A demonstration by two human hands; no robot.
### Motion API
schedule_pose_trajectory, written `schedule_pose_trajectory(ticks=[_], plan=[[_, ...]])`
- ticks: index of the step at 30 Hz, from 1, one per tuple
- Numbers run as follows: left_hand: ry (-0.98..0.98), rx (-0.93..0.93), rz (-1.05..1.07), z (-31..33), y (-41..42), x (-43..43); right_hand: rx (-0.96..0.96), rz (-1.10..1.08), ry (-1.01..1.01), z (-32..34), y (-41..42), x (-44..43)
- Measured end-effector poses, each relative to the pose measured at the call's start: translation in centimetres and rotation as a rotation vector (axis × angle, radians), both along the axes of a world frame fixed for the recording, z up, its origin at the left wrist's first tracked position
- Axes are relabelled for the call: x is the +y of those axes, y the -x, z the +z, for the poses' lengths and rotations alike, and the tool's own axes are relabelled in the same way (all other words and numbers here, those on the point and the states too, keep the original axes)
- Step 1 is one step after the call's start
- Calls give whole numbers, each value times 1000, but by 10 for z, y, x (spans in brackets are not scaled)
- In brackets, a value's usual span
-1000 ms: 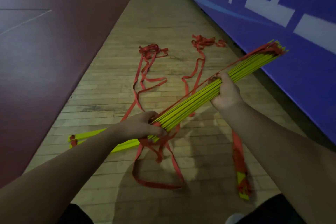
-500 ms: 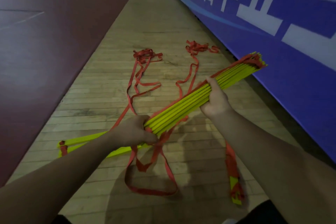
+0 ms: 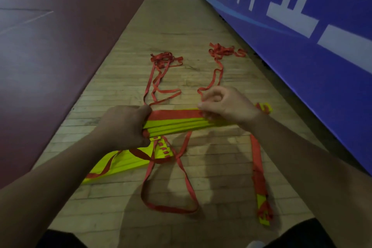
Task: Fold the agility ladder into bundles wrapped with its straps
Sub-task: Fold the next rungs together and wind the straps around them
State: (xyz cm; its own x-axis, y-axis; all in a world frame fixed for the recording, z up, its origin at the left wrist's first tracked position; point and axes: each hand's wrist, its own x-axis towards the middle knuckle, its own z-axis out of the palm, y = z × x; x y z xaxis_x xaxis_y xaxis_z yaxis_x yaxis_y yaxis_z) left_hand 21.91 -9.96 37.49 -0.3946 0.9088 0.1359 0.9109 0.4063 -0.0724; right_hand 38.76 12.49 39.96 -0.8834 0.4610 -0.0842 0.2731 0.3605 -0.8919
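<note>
Left hand (image 3: 124, 127) fingers wrapped tight round rung bundle (image 3: 177, 125) end; right hand (image 3: 229, 106) fingers curled, thumb and forefinger pinching red strap (image 3: 175, 114) on top of bundle.

Left hand (image 3: 124, 127): fist gripping rung bundle (image 3: 177, 124), forearm low | right hand (image 3: 227, 104): palm down, fingers curled, pinching strap (image 3: 209, 86).

Level yellow rung bundle (image 3: 177, 125), red straps (image 3: 169, 189)
</note>
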Motion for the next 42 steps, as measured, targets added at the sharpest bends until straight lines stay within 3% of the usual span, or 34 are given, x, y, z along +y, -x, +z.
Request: schedule_pose_trajectory(ticks=[2,4,9,17,24,31,35,39,42], plan=[[46,72,-75,-2,-1,1,3,97,-257,2,6,-13],[46,133,-175,-6,-5,3,-111,252,-350,-9,12,-18],[-20,154,-370,0,-22,2,-411,430,-152,-40,15,-13],[-130,128,-449,13,-13,-5,-394,573,237,-40,9,-23],[-72,194,-442,9,7,6,-314,509,105,-38,14,-21],[-111,-340,-127,19,35,-19,-315,414,-16,-43,11,-9],[-334,-705,-10,14,43,-29,-213,387,106,-39,5,-9],[-559,-1054,-31,10,25,-19,-81,368,188,-35,7,-21],[-601,-1170,-78,9,7,-6,16,316,277,-36,15,-36]])
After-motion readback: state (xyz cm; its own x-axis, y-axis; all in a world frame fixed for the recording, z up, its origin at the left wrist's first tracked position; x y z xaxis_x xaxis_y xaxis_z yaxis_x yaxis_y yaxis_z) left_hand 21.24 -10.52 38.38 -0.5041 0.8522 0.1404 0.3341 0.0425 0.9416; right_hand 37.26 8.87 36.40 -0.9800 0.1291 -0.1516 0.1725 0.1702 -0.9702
